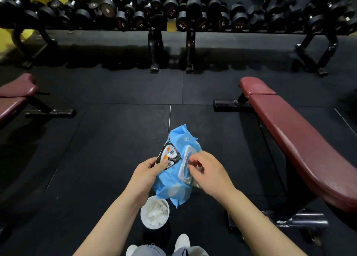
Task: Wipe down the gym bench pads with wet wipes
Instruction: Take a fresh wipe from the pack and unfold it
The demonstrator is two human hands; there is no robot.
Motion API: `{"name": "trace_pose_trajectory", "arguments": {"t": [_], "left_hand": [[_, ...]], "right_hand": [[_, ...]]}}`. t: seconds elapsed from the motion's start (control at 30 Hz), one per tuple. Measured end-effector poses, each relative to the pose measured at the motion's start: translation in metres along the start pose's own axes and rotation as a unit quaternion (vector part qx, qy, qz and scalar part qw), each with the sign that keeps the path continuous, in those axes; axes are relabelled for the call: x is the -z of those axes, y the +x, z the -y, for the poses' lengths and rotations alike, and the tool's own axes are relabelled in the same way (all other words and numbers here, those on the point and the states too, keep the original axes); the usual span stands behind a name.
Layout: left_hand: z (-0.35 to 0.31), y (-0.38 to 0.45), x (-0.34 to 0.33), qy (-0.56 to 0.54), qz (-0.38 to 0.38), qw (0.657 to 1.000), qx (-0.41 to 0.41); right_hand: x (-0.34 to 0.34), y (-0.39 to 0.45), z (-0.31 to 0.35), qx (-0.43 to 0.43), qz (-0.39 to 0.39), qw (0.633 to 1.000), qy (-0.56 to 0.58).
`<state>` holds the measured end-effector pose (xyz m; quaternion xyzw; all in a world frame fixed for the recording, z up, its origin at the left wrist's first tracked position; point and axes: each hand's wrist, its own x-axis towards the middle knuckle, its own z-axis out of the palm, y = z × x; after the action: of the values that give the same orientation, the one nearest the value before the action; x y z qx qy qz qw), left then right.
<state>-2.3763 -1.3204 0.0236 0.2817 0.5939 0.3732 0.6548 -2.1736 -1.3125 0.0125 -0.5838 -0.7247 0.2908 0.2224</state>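
A blue pack of wet wipes [174,180] with a penguin picture is held in front of me above the floor. My left hand [147,173] grips its left side, thumb on the penguin. My right hand [207,173] is at the pack's white plastic flap [185,166], its curled fingers at the opening; whether it pinches a wipe I cannot tell. A dark red gym bench pad [297,140] stretches along the right, with its smaller seat pad [255,86] at the far end. Another dark red bench [15,93] shows at the left edge.
A white bucket [154,212] holding crumpled white wipes stands on the black rubber floor below the pack, just ahead of my shoes [181,240]. Racks of black dumbbells [183,10] line the back. The right bench's metal foot [297,220] lies near my right forearm.
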Motion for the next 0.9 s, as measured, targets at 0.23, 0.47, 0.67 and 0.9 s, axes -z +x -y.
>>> {"name": "trace_pose_trajectory", "arguments": {"t": [0.23, 0.47, 0.67, 0.9], "left_hand": [[0.0, 0.0, -0.003, -0.009, -0.009, 1.0, 0.002], [0.001, 0.0, -0.003, -0.014, -0.024, 1.0, 0.005], [0.004, 0.0, -0.002, -0.012, -0.032, 0.999, -0.004], [-0.001, 0.001, -0.002, -0.014, -0.031, 0.999, -0.016]], "right_hand": [[0.004, -0.001, 0.001, 0.006, 0.004, 1.0, 0.006], [0.01, -0.003, 0.001, -0.014, -0.009, 0.997, 0.074], [0.01, -0.008, 0.003, -0.029, -0.028, 0.989, 0.142], [0.011, -0.005, 0.01, -0.084, -0.066, 0.96, 0.259]]}}
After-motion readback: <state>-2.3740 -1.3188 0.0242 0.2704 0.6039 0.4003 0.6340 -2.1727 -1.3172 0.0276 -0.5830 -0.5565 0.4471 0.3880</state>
